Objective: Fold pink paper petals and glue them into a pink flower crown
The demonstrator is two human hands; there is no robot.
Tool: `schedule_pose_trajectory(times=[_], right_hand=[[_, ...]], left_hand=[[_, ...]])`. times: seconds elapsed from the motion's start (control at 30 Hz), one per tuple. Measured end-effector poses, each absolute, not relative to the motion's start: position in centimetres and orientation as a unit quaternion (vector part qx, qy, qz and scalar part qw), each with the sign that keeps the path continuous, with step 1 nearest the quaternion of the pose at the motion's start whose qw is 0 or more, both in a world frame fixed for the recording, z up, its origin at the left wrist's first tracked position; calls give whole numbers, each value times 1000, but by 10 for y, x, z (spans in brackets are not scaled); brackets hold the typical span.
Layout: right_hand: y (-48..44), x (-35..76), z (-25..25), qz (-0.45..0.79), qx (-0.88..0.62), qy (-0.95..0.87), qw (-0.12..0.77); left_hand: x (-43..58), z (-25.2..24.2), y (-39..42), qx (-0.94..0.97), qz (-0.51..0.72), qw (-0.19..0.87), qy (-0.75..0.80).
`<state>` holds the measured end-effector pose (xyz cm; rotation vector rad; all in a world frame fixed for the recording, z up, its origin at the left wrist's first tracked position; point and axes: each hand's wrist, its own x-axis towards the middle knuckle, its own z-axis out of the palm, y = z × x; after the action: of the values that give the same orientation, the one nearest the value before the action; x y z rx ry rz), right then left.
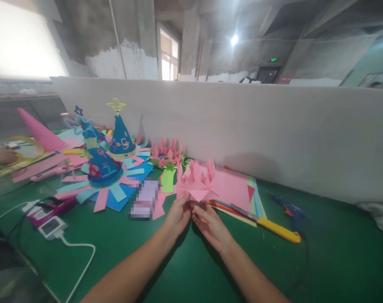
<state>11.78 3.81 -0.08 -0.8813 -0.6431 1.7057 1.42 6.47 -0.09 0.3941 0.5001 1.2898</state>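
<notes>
A pink folded-paper crown (198,181) with a row of pointed tips stands raised just above the table in front of me. My left hand (178,214) is closed on its lower edge, thumb against the near side. Beneath the same edge, my right hand (210,223) has its fingers curled up against the crown; the fingertips are partly hidden. Flat pink paper sheets (233,189) lie behind and to the right, over other coloured sheets. Close to my right hand is a knife (276,229) with a yellow handle, its blade resting on the sheets.
Blue decorated party hats (123,139) and a pink cone (40,130) stand at left among paper strips. Another pink crown (166,151) sits behind. A glue gun (289,208) lies right, a power strip (49,210) left. Another person's hand (2,155) holds a yellow ring. A white partition (273,134) runs behind.
</notes>
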Motion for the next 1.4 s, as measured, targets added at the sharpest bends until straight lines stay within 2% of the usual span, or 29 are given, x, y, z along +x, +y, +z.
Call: schedule_pose_trajectory(times=[0.13,0.27,0.33,0.5,0.57,0.67,1.03,1.27,1.4], right_hand=[[36,133,5,609,-437,-499,435],[42,170,14,334,-518,-704,352],[46,196,19,195,-570,-729,325],[49,256,20,39,-643,-726,239],[47,275,15,33,-667,-720,190],[45,294,7,91,-695,-703,119],[46,301,17,161,-698,-692,93],[65,268,31,77,-653,-733,177],[94,235,22,72,-590,-787,165]], left_hand=[[12,8,84,113,639,722,242],[12,9,102,81,661,716,210],[12,8,108,78,659,720,202],[12,7,118,72,661,718,207],[13,6,120,78,662,718,202],[13,2,120,108,658,716,208],[16,0,124,135,656,705,234],[28,4,131,138,657,709,214],[32,8,133,143,661,707,208]])
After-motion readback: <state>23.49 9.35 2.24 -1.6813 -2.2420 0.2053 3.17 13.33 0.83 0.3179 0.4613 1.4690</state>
